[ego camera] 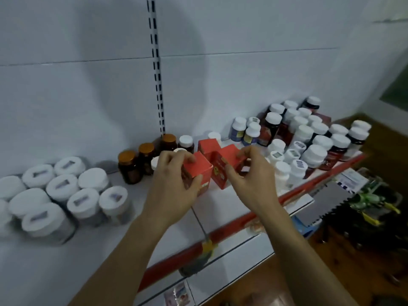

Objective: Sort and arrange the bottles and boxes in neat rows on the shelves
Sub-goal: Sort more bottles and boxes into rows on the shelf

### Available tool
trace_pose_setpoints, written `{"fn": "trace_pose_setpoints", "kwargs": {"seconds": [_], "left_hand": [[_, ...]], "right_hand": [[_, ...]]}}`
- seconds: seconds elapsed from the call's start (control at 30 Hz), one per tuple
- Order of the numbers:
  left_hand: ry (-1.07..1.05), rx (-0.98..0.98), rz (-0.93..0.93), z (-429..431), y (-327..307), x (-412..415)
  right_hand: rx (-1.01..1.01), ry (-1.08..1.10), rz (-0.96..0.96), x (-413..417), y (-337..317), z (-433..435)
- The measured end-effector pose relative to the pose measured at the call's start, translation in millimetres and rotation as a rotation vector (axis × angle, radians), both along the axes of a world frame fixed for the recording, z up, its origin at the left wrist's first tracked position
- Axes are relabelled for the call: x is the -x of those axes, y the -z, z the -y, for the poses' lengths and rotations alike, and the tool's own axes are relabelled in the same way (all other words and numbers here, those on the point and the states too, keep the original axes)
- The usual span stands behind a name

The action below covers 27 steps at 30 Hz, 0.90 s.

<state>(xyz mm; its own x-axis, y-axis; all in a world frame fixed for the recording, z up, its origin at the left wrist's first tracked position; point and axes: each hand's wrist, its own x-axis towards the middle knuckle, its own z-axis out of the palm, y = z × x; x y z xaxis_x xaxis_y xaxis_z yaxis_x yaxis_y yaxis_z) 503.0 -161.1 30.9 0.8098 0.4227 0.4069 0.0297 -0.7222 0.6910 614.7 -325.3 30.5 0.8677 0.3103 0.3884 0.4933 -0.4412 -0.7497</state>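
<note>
My left hand (174,173) grips one red cardboard box (199,167), and my right hand (249,173) grips a second red box (217,171), both mid-way along the white metal shelf (220,204). White-lidded jars (61,191) at left stand in rows. White-capped bottles (309,138) at right look unsorted.

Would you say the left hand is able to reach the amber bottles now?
Probably, once freed: the amber bottles stand right beside the left hand, nothing between, but it grips a red box.

The location is presenting as a shop, probably a pharmacy: a slotted upright (157,85) is backing a white display shelf (55,272) with a red front strip (234,226), with white-lidded jars (61,186) left of that upright and white-capped bottles (318,151) right of it.
</note>
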Motion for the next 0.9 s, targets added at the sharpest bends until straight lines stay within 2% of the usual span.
{"fn": "trace_pose_setpoints", "kwargs": {"seconds": [0.13, 0.23, 0.33, 0.4, 0.5, 0.6, 0.7, 0.77, 0.83, 0.9], "left_hand": [[-0.213, 0.007, 0.007, 31, 27, -32], [-0.325, -0.051, 0.018, 42, 34, -45], [-0.477, -0.182, -0.123, 45, 25, -53], [-0.511, -0.271, -0.147, 41, 7, -63], [-0.429, -0.373, -0.097, 38, -28, -99], [-0.218, -0.407, -0.230, 40, -46, -170], [0.017, -0.413, -0.484, 30, -39, -247], [0.168, -0.439, -0.585, 22, -29, -283], [0.214, -0.508, -0.615, 18, -19, -304], [0.202, -0.564, -0.583, 16, -14, -314]], "right_hand": [[0.194, -0.205, 0.058, -42, 17, 6], [0.226, -0.336, 0.117, -72, 8, 26], [0.204, -0.299, 0.220, -129, -14, 45], [0.305, -0.254, 0.237, -182, -29, 46], [0.720, -0.290, 0.229, -243, -39, 32], [1.029, -0.345, 0.258, -260, -36, 16], [1.107, -0.336, 0.371, -258, -31, 8], [1.124, -0.355, 0.403, -256, -31, 8], [1.128, -0.387, 0.401, -254, -35, 13], [1.038, -0.387, 0.389, -254, -46, 25]]}}
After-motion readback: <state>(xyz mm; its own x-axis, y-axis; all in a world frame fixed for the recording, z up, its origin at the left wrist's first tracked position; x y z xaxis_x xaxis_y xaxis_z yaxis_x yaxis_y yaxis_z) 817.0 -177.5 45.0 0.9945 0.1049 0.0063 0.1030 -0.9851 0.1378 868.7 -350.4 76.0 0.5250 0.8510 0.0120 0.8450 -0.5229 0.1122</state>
